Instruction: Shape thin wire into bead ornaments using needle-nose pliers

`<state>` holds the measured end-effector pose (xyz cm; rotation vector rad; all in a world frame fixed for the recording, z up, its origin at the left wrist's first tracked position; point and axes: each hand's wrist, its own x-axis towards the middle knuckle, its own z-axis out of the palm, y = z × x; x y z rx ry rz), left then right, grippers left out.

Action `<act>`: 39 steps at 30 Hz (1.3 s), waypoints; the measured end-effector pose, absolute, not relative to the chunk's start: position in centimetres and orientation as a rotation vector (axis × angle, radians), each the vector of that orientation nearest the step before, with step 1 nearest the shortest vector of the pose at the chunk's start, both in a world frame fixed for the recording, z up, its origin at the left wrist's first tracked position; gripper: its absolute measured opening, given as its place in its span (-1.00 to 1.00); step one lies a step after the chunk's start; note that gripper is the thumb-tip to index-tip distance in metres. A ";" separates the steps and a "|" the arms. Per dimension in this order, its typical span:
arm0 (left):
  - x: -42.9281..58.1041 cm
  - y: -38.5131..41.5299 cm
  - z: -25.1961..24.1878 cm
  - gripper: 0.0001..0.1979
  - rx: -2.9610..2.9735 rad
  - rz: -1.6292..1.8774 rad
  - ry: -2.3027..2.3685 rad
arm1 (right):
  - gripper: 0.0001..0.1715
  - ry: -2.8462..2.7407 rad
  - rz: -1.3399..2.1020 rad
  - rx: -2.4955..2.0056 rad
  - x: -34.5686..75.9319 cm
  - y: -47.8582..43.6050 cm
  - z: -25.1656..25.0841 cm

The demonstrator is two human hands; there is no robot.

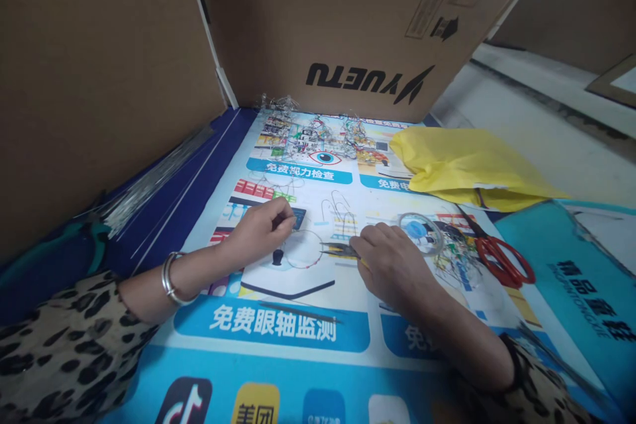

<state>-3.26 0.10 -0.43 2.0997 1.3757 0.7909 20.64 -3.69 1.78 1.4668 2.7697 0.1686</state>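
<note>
My left hand [265,228] is closed in a pinch on a thin wire loop [318,263], which has small reddish spots along its lower side. My right hand [395,268] is wrapped round a pair of pliers [340,250] with a yellow handle. Their jaws point left and meet the loop's right side; whether they grip the wire I cannot tell. Just beyond the hands lie bent wire pieces [340,209]. A clear spool [421,233] and a tangle of beaded wire [457,252] sit right of my right hand.
Red-handled scissors [504,262] and a yellow bag [472,159] lie at the right, near a teal bag [566,265]. Several wire shapes [308,132] stand at the back. Straight wires [154,182] lie left, beside a cardboard panel [94,79]. A printed carton [348,20] closes off the back.
</note>
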 end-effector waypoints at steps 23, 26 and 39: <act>-3.3 0.2 -0.5 -0.92 2.117 0.778 1.352 | -0.85 2.648 0.353 1.565 21.1 -3.4 1.7; -3.3 0.2 -0.5 -0.92 2.125 0.775 1.348 | -0.85 2.691 0.294 1.511 21.2 -3.3 1.8; -3.4 0.3 -0.6 -0.91 2.111 0.735 1.363 | -0.88 2.753 0.253 1.358 21.3 -3.3 2.0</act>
